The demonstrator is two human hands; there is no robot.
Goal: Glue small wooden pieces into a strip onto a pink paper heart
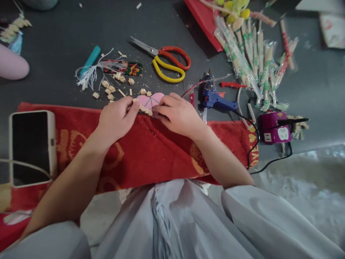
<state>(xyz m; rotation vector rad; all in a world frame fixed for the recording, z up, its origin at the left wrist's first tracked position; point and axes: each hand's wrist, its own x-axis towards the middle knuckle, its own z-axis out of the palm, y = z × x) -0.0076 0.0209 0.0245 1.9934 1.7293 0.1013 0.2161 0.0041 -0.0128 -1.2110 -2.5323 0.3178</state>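
Observation:
Between my two hands runs a short strip of small beige pieces (146, 110), held just above the red towel. My left hand (118, 117) pinches its left end between thumb and forefinger. At the right end the bent fingers of my right hand (179, 114) close on the strip, and their tips are partly hidden. Just behind it lies a pink heart-shaped piece (147, 100) crossed by dark green lines; my right fingers cover part of it. Loose beige pieces (107, 86) are scattered beyond my left hand.
Scissors (168, 64) lie open beyond my hands. A blue glue gun (218, 99) with a cord sits to the right, near a purple box (275, 127). Wrapped sticks (250, 54) fan out behind it. A phone (32, 147) rests on the red towel (151, 154) at left.

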